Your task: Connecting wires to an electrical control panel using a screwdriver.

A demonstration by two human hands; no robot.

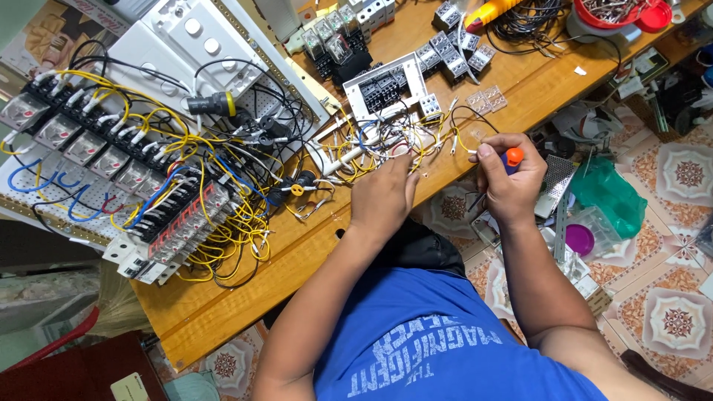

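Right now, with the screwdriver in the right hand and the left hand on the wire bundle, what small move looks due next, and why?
Probably bring the screwdriver tip down to the loose yellow wire end. The right hand holds the orange-handled screwdriver in a closed grip just beside it, while the left hand presses on the wire bundle by the white terminal block, steadying it.

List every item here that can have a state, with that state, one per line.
left hand: palm down, fingers in the loose wires
right hand: closed around the orange-handled screwdriver
white switch frame: lying flat, wires attached
relay row: wired with yellow leads
red bowl: filled with small metal parts
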